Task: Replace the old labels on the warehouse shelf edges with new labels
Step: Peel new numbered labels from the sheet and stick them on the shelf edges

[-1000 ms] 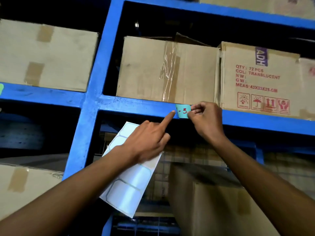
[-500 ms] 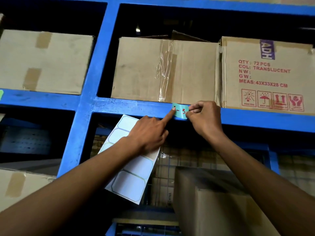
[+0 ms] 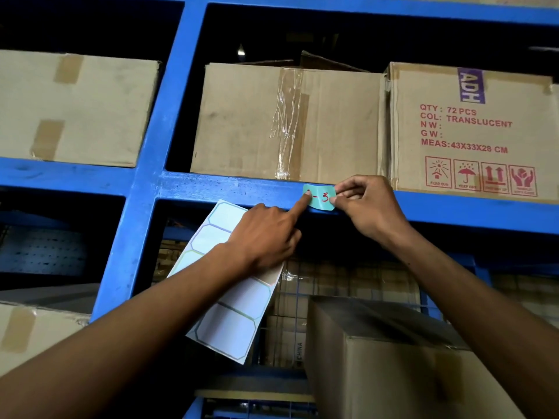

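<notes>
Nearest, a plain carton (image 3: 402, 367) sits low on the right, under the right forearm, with a second taped carton (image 3: 27, 331) at the lower left edge. Above them the left hand (image 3: 266, 234) holds a label sheet (image 3: 230, 316) pinned under its curled fingers; the sheet hangs down in front of the lower bay, and the outlined stickers that show on it look blank. That hand's forefinger is stretched out, its tip pressing the left end of a small green label (image 3: 321, 198) marked in red with what reads as a dash and a 3. The right hand (image 3: 367, 204) is closed in a pinch on the label's right end, thumb and fingers together. The label lies on the front of the blue shelf edge (image 3: 230, 189), just below the taped box (image 3: 287, 122) and beside the printed box (image 3: 472, 131). A third box (image 3: 75, 107) stands in the bay to the left, past the blue upright (image 3: 151, 164).

Whether this green label is an old one being peeled or a new one being pressed down cannot be told from the view. Judging by the flat lie and the pressing finger, it is probably being smoothed on. If so, this spot is nearly finished; the beam to the left shows no label, so more edges likely remain.
</notes>
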{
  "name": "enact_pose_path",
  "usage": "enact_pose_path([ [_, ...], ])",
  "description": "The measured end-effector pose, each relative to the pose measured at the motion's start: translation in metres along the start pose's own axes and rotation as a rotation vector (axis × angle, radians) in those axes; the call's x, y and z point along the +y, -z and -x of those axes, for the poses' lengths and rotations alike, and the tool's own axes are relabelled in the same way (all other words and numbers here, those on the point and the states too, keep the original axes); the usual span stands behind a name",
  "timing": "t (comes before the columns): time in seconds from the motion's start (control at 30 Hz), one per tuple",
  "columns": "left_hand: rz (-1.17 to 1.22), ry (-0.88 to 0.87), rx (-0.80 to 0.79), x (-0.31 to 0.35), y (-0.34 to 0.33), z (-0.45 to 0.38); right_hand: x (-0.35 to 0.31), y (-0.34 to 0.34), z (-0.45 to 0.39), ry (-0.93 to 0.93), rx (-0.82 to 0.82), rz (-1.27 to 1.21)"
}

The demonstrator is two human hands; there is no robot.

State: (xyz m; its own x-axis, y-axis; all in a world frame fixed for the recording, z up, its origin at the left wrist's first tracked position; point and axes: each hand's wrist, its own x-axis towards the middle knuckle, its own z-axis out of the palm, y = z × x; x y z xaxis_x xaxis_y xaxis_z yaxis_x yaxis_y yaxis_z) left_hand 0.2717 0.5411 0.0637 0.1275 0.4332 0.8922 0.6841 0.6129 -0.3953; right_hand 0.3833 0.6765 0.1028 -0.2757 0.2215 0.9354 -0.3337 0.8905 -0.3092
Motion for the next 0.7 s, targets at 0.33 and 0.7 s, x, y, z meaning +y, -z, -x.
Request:
enact_pose_path([
  [0.33, -0.035, 0.023, -0.039, 0.0019, -0.0013, 0.0025, 0.0039, 0.0001, -0.0043, 0.026, 0.022, 0.063],
  [0.7, -0.038, 0.028, -0.053, 0.0023, -0.0057, 0.0030, 0.0059, -0.0029, -0.0063, -0.009, 0.056, 0.077],
])
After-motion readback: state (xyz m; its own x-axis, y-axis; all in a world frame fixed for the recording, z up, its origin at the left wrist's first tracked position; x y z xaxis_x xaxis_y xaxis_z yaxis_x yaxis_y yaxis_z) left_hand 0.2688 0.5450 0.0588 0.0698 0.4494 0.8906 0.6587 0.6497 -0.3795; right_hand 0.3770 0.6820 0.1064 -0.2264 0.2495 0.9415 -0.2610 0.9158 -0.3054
